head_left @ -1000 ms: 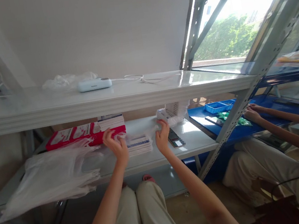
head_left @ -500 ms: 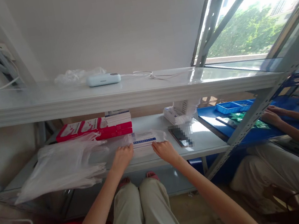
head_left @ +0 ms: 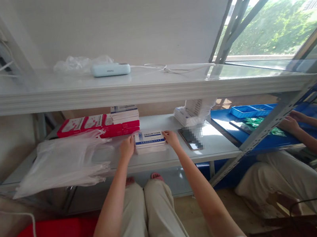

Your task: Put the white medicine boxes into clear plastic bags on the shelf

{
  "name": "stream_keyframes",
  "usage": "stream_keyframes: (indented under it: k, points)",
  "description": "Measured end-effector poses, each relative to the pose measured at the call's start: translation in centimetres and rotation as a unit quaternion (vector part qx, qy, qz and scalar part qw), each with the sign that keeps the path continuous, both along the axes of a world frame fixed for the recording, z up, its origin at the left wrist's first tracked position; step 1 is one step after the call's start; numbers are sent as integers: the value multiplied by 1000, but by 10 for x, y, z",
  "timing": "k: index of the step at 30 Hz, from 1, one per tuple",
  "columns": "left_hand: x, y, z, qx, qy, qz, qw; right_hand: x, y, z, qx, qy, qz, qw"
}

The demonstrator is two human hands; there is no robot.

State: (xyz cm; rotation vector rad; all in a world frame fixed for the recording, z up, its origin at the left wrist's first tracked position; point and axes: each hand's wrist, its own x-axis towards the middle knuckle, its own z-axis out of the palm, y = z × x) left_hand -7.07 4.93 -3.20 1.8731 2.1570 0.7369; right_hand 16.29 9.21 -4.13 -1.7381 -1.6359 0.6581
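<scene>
A small stack of flat white boxes with blue print point(head_left: 149, 139) lies on the lower shelf in front of me. My left hand point(head_left: 127, 147) is at its left side, fingers closed at the edge. On the right side, my right hand point(head_left: 171, 139) has its thumb and fingers closed at the opposite edge. Whether clear plastic lies between my fingers and the boxes, I cannot tell. A pile of translucent plastic bags point(head_left: 60, 162) lies to the left of my left hand. Close to my right hand is a phone point(head_left: 190, 139), partly blurred out.
Behind stand red-and-white boxes point(head_left: 93, 123) with white ones on top, and plastic-wrapped white boxes point(head_left: 188, 114). The upper shelf point(head_left: 153, 85) holds a pale blue device point(head_left: 111, 69) with a cable. A co-worker's hands point(head_left: 290, 123) are over green packets on a blue table, beyond a metal post.
Half a second ago both hands pinched clear plastic around the boxes. Now they are farther apart at the stack's sides, and its printed top shows more clearly. My view has tilted down slightly.
</scene>
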Motion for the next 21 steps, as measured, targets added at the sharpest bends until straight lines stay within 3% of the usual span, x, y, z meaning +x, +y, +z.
stream_keyframes:
  k: [4, 7, 11, 17, 21]
  points:
    - [0, 21, -9, -27, -32, 8, 999, 0, 25, -10, -44, 11, 12, 999]
    - [0, 20, -19, -32, -36, 13, 999, 1, 27, -16, -46, 6, 17, 999]
    - [-3, -5, -33, 4, -19, -13, 1000, 8, 4, -27, 3, -6, 44, 999]
    - [-4, -63, -51, 168, 66, -78, 981, 28, -51, -56, 163, -57, 139, 975]
    - [2, -80, -46, 189, 77, -60, 977, 32, -65, -46, 202, -38, 133, 970]
